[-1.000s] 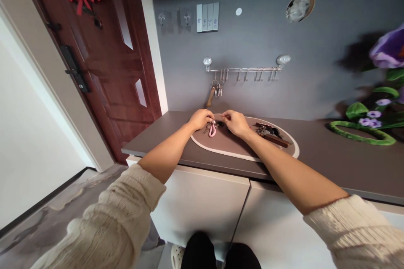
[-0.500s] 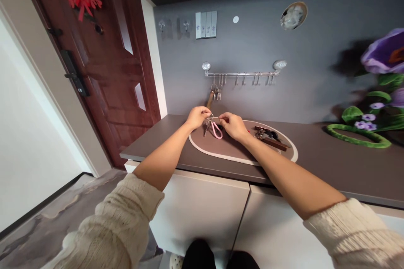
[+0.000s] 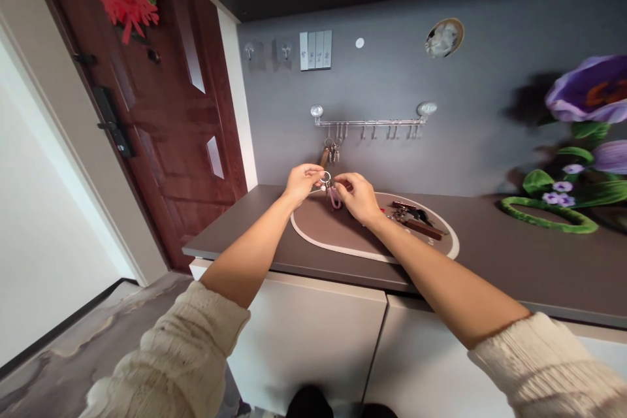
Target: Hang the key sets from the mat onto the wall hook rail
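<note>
My left hand (image 3: 302, 184) pinches a round metal key ring (image 3: 325, 177) between thumb and fingers, above the mat on the counter. A pink strap (image 3: 335, 198) hangs below the ring; any keys on it are hard to make out. Close to the right of the ring is my right hand (image 3: 360, 196), its thumb and forefinger slightly apart with nothing visible between them. The brown oval mat (image 3: 323, 235) has a pale rim. To the right on it lies a pile of keys and brown key holders (image 3: 416, 222).
A clear hook rail (image 3: 372, 122) is fixed to the grey wall, with several keys (image 3: 332, 151) hanging at its left end. Purple plush flowers (image 3: 588, 95) stand on the right of the dark counter (image 3: 529, 268). At the left is a dark red door (image 3: 166, 137).
The view has tilted up slightly. My left hand still holds the ring, now turned so its loop shows. The thin strip stretched between my hands no longer shows, and my right fingers have parted.
</note>
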`<action>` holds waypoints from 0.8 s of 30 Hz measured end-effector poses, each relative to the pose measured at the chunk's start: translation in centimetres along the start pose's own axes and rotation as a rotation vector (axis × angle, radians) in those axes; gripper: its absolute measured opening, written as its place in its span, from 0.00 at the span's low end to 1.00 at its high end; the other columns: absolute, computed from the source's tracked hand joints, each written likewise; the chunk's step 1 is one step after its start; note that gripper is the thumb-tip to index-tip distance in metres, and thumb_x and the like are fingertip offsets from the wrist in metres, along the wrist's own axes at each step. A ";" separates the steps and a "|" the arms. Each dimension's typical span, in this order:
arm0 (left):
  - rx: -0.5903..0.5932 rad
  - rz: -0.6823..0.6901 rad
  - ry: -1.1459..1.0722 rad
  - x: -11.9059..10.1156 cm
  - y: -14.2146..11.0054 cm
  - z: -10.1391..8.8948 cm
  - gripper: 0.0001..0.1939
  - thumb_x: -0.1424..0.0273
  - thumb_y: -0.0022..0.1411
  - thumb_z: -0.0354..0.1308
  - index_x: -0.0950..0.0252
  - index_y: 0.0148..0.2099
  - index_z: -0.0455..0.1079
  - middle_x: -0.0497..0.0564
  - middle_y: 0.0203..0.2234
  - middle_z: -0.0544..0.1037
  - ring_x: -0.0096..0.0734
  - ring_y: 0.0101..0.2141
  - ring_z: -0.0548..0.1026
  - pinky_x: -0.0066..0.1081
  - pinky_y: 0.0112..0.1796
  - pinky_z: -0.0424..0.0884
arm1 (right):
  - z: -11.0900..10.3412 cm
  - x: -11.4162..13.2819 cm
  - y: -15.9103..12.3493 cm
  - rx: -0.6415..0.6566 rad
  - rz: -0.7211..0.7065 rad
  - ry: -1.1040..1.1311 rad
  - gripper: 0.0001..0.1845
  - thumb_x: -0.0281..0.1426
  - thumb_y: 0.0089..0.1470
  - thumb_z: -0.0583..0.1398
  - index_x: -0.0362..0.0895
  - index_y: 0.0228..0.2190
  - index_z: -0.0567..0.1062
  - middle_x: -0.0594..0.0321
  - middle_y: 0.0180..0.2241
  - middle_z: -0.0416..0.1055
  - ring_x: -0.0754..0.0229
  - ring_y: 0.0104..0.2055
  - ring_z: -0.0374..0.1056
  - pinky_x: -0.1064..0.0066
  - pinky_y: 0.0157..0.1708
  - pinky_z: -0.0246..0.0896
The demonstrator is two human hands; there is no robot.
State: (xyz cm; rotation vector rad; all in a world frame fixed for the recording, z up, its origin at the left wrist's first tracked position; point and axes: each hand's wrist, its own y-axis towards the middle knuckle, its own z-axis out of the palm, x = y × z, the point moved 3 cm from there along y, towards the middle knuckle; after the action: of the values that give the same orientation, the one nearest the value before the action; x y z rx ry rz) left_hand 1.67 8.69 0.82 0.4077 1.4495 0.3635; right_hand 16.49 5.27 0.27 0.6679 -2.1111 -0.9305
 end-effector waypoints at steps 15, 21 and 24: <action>0.118 -0.068 -0.215 0.8 -0.5 1.1 0.16 0.68 0.40 0.66 0.70 0.33 0.70 0.48 0.23 0.74 0.22 0.25 0.71 0.31 0.36 0.68 | 0.2 0.7 0.0 -0.041 -0.083 -0.002 0.08 0.29 0.49 0.55 0.44 0.31 0.75 0.59 0.32 0.72 0.60 0.36 0.66 0.69 0.38 0.60; 0.136 -0.070 -0.219 0.9 -0.5 1.3 0.17 0.69 0.39 0.66 0.70 0.34 0.73 0.50 0.25 0.76 0.23 0.27 0.71 0.33 0.39 0.67 | 0.2 0.6 0.0 -0.054 -0.068 -0.042 0.09 0.29 0.50 0.55 0.43 0.29 0.75 0.59 0.29 0.73 0.60 0.34 0.67 0.70 0.37 0.59; 0.135 -0.035 -0.187 0.7 -0.4 1.2 0.17 0.67 0.40 0.65 0.70 0.35 0.73 0.51 0.27 0.77 0.25 0.29 0.71 0.32 0.39 0.66 | 0.1 0.5 0.1 -0.088 -0.041 -0.017 0.10 0.30 0.50 0.54 0.43 0.29 0.75 0.59 0.29 0.73 0.61 0.33 0.67 0.70 0.36 0.59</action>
State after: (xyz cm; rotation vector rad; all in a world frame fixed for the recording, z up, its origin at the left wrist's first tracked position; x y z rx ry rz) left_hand 2.90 8.59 0.12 0.5106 1.3000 0.1943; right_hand 16.14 5.04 0.50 0.6623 -2.0653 -1.0483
